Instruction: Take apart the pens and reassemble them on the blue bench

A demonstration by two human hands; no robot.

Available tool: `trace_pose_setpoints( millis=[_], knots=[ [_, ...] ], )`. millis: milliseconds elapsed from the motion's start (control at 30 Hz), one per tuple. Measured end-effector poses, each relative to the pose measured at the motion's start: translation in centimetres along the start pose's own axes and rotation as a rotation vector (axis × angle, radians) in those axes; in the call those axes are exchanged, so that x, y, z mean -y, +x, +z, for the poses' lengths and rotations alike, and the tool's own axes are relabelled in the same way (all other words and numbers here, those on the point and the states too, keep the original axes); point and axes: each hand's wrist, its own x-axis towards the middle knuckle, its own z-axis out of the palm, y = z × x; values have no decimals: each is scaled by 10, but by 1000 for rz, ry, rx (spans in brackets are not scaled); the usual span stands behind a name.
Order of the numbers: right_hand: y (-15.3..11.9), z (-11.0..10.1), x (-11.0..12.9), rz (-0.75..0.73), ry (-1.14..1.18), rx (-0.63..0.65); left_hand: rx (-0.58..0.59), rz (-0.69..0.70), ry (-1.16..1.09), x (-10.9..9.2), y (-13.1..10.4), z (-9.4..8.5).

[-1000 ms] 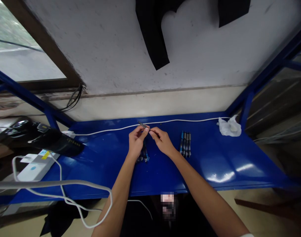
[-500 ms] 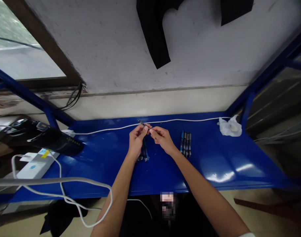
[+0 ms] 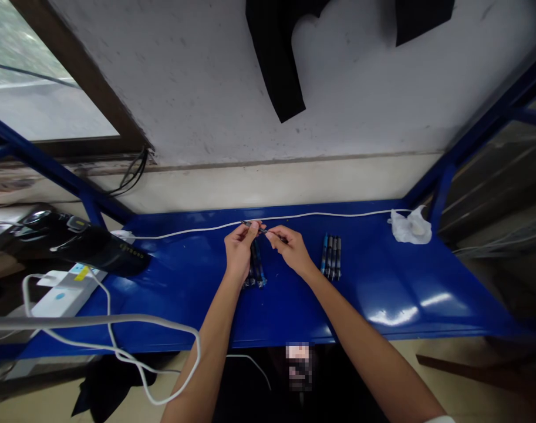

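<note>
- Glossy blue table (image 3: 382, 276); scuffed wall (image 3: 184, 88) behind.
- Left hand (image 3: 238, 249): curled, grips a slim dark pen (image 3: 262, 230).
- Right hand (image 3: 290, 247): fingers bent, pinches its other end.

Table (image 3: 294, 308): smooth, high-gloss blue, sharp highlights. Row of 4 pens (image 3: 333, 257): smooth plastic, slight sheen. Bottle (image 3: 91, 244): glossy black. Power strip (image 3: 59, 302): smooth white plastic. White wad (image 3: 409, 228): crumpled, thin plastic or paper, can't tell from here. Upper wall (image 3: 184, 94): matt, scuffed.

My left grip (image 3: 239, 250) and right grip (image 3: 290, 248) pinch a slim dark pen (image 3: 263, 231) over the glossy blue surface (image 3: 294, 314); four slim blue-and-grey pens (image 3: 333, 258) lie to the right.
</note>
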Motion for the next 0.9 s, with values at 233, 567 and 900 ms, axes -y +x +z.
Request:
trace_pose_setpoints(
  millis=[233,567,900],
  knots=[
    [-1,0,3,186,343,77,10,-7,-30,-1,0,1],
    [5,1,10,244,652,-158,95,-30,-48,-9,-5,6],
    [14,-22,13,178,733,-243,-12,-56,-215,-17,0,1]
  ],
)
